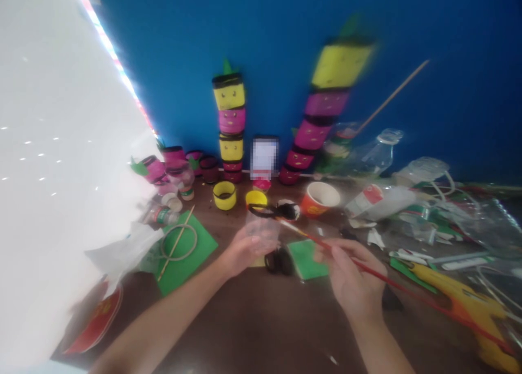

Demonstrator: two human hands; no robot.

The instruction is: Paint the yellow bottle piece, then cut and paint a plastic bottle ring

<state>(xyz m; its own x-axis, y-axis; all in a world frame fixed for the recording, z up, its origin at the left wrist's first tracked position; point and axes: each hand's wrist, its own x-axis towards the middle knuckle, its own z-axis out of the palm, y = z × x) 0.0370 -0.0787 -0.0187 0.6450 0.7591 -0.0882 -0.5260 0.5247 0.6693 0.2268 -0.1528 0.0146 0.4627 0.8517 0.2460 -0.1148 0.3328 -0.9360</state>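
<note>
My left hand [247, 249] is wrapped round a clear plastic cup-like piece [262, 227], which has a black band along its upper rim. In my right hand [354, 273], pinched between thumb and fingers, is a long paintbrush [375, 272] with a red handle. Its tip reaches left to the black rim, though blur hides whether they touch. Just behind stand a yellow cup [256, 198] and a small container with black paint [288, 210]. Green paper [309, 259] and a dark object I cannot make out [280, 261] lie below, between the hands.
Stacked yellow and pink painted cups [231, 121] lean against the blue wall, as does a taller stack [320, 126]. A phone [265, 155] stands between them. Plastic bottles [373, 154] and a yellow glue gun [460, 295] lie right; a paper cup [320, 200] stands nearer the middle.
</note>
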